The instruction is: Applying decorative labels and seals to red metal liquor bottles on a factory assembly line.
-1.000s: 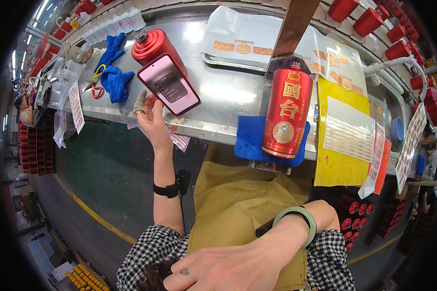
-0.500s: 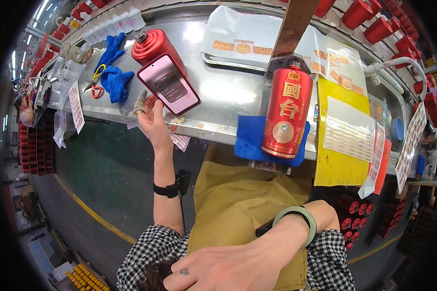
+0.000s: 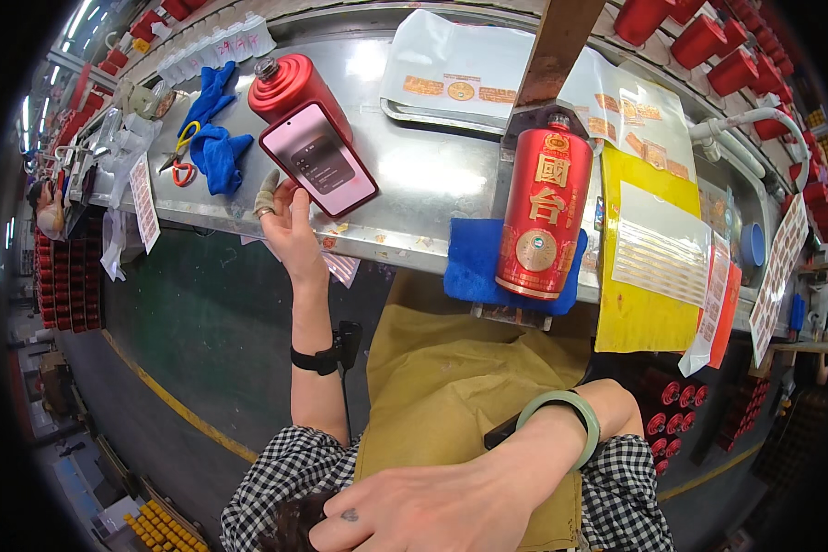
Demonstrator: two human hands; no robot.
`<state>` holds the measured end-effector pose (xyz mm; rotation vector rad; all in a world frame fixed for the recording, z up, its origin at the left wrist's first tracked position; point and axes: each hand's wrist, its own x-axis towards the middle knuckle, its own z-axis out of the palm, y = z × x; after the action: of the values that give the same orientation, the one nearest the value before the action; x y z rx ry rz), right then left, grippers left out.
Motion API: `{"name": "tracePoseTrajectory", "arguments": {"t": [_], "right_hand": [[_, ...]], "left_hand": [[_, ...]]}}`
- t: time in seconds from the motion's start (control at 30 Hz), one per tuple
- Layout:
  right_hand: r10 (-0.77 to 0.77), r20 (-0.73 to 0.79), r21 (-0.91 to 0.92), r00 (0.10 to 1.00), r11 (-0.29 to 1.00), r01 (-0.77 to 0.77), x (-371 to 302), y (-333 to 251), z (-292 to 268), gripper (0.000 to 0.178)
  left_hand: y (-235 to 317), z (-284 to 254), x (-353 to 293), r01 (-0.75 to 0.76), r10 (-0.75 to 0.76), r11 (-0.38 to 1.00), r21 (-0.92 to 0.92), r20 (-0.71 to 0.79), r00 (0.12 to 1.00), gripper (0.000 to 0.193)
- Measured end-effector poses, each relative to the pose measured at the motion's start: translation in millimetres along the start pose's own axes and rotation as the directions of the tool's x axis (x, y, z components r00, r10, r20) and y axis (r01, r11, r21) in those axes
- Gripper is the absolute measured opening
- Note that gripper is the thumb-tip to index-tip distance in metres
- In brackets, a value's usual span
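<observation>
A smartphone (image 3: 320, 161) with a lit screen and dark red case leans tilted against a red bottle (image 3: 296, 85) on the metal bench. At the phone's lower left edge is my left hand (image 3: 290, 225), its fingers apart; thumb and a finger reach up to that edge. One finger wears a pale cover. My right hand (image 3: 423, 506) is low in the foreground, back upward, beside some dark hair (image 3: 290, 524); its fingertips are hidden. A green bangle (image 3: 591, 432) circles that wrist. Before me, another red bottle (image 3: 543, 207) with gold lettering lies on a blue cloth (image 3: 469, 262).
Blue cloths (image 3: 219, 158) and yellow-and-red scissors (image 3: 184, 156) lie left on the bench. A metal post (image 3: 554, 51) rises behind the lettered bottle. White sticker sheets (image 3: 460, 64) are at the back; a yellow board (image 3: 649, 313) with label strips is at right. Red containers (image 3: 699, 41) line a far conveyor.
Along the far conveyor, the red containers have shifted position. A person at the far left has moved slightly. Both my hands, the phone and the bottles stay where they were.
</observation>
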<state>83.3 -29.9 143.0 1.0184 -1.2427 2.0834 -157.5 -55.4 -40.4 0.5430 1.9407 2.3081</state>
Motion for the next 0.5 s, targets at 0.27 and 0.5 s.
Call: {"name": "tracePoseTrajectory", "arguments": {"t": [0.27, 0.5], "right_hand": [[-0.004, -0.001, 0.015, 1.000, 1.000, 0.004, -0.4, 1.6, 1.1, 0.042], [-0.005, -0.048, 0.027, 0.999, 1.000, 0.006, -1.2, 1.7, 4.9, 0.040]], "left_hand": [[-3.3, -1.7, 0.7, 0.000, 0.001, 1.000, -0.008, 0.009, 1.000, 0.041], [-2.0, -1.3, 0.8, 0.013, -0.013, 1.000, -0.001, 0.003, 1.000, 0.043]]}}
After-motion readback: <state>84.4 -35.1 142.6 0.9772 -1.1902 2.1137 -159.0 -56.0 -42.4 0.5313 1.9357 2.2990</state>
